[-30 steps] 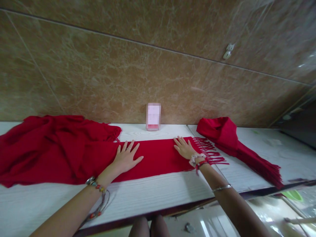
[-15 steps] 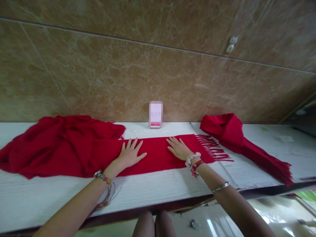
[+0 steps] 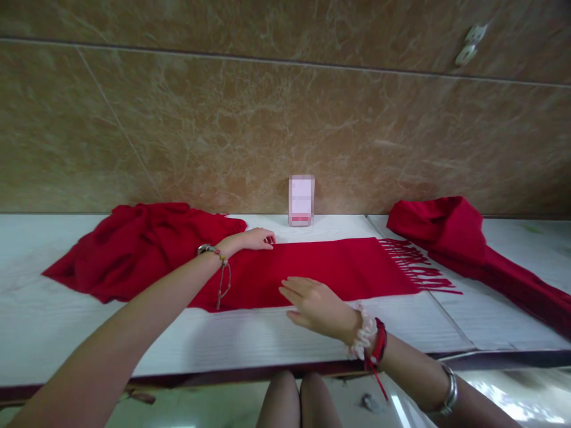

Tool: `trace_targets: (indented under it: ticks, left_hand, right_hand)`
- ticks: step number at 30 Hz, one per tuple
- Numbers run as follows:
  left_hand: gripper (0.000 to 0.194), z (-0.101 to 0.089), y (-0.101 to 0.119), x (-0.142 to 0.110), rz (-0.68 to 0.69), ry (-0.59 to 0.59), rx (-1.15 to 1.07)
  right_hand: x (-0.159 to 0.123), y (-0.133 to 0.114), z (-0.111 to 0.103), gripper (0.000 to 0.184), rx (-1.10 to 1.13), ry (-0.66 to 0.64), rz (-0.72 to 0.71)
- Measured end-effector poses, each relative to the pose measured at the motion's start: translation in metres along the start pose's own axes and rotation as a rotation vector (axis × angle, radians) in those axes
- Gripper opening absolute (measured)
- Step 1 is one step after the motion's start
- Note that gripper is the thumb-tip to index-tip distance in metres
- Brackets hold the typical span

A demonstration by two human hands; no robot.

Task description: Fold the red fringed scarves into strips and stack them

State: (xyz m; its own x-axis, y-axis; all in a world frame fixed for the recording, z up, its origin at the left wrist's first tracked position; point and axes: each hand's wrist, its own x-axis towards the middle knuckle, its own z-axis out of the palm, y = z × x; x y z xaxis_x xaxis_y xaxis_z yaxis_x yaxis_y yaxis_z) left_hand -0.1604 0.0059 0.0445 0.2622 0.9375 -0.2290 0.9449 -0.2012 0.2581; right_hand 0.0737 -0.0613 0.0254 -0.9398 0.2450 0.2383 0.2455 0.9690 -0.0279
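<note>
At the left of the pale surface (image 3: pixel 250 342), the bunched end (image 3: pixel 147 249) of a red scarf (image 3: pixel 330 261) is lying in a rumpled heap, its far side reaching close to the brown wall (image 3: pixel 223 119). The left forearm is crossing in front, hiding part of the heap's near side, and a beaded bracelet (image 3: pixel 213 251) is hanging from the wrist over the cloth. The left hand (image 3: pixel 259 238) is resting at the scarf's far edge with its fingers curling inward; whether they are gripping cloth, I cannot tell. In the middle, the scarf is lying flat, running rightward. Beyond it, a phone (image 3: pixel 301 201) is standing by the wall, apart from the cloth. The right hand (image 3: pixel 321 306) is covering part of the scarf's near edge, its fingers stretching out leftward and holding nothing. Farther right, the scarf's fringe (image 3: pixel 414 267) is spreading just beside a second scarf (image 3: pixel 450 238), which is lying loosely folded. Above that, a white hook (image 3: pixel 471 44) is sticking to the wall.
</note>
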Motion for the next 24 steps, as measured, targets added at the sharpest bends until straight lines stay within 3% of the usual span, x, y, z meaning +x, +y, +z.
trace_targets:
  ticks: [3,8,12,17,24]
  left_hand:
    - [0.030,-0.003,-0.002,0.013,-0.029,-0.044,-0.036]
    - [0.019,-0.006,-0.001,0.027,-0.006,-0.145,-0.136]
    - [0.018,-0.007,-0.007,0.035,0.001,-0.166,-0.261]
    - [0.017,-0.002,-0.016,0.034,-0.038,-0.150,-0.450]
    - [0.022,-0.012,-0.008,0.025,-0.045,-0.067,-0.758]
  right_hand:
    - [0.012,-0.015,0.005,0.022,-0.117,-0.054,-0.042]
    - [0.021,-0.015,0.012,0.015,-0.217,-0.089,0.005]
    - [0.023,-0.015,0.016,0.009,-0.273,-0.005,0.029]
    - [0.022,-0.013,0.017,0.009,-0.359,0.129,-0.056]
    - [0.006,-0.004,-0.003,0.018,-0.431,0.359,-0.124]
